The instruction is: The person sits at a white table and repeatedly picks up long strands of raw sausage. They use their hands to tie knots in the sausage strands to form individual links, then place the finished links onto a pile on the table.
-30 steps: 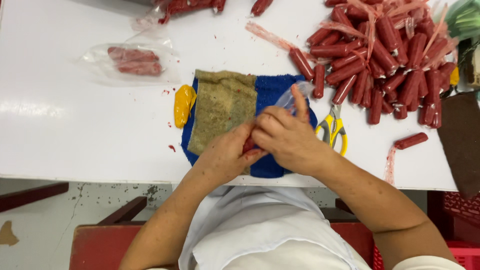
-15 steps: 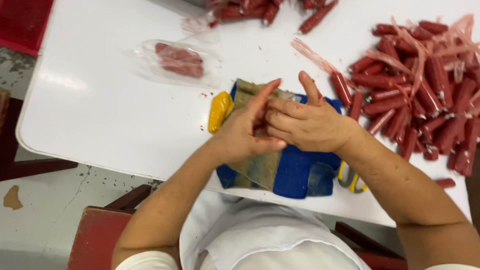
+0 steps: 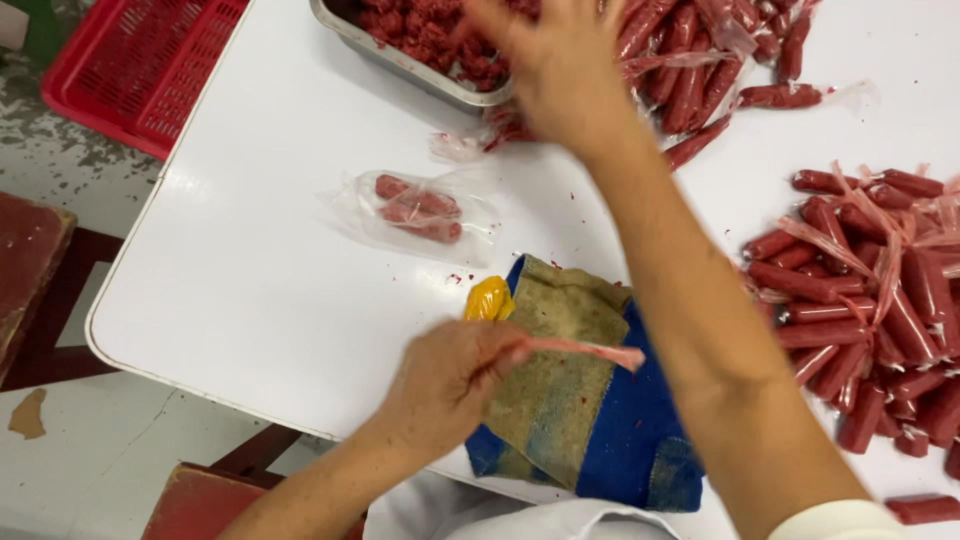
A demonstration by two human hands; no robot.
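My left hand (image 3: 450,375) is closed on a thin, empty-looking pink plastic casing (image 3: 585,350) that sticks out to the right over a blue and tan cloth (image 3: 580,400) at the table's near edge. My right hand (image 3: 545,55) reaches far forward, blurred, fingers spread over the corner of a metal tray (image 3: 400,65) of red minced meat. I see nothing in that hand. A yellow object (image 3: 488,298) lies at the cloth's left edge.
A clear bag (image 3: 420,212) with a few pink sausages lies left of centre on the white table (image 3: 250,270). Several wrapped red sausages (image 3: 860,300) are heaped at right and others (image 3: 700,70) near the tray. A red crate (image 3: 140,65) stands on the floor at far left.
Both hands were together over the cloth. My right hand has shot forward to the metal tray, my left stays with the casing, and the view has swung left and forward.
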